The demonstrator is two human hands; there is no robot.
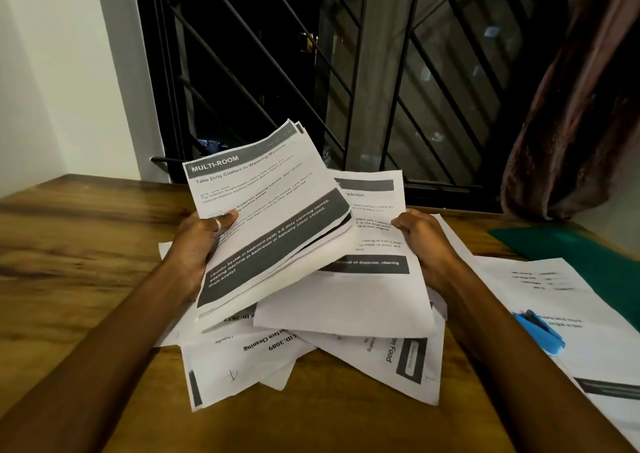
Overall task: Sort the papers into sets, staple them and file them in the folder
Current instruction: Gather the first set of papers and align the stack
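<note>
Two hands hold papers above the wooden table [86, 244]. The left hand [199, 244] grips a thick stack [263, 217], thumb on its top page. The stack's lower sheets fan apart, so a slack grip could drop some into the jumbled pile [311, 359] lying underneath and mix the sets. The right hand [426, 244] pinches the edge of a sheet [367, 289] tucked under the stack. All are white printed pages with grey header bars, limp and slightly curled. Farther right, a blue stapler [538, 331] rests on more sheets [554, 289], beside the green folder [571, 244].
</note>
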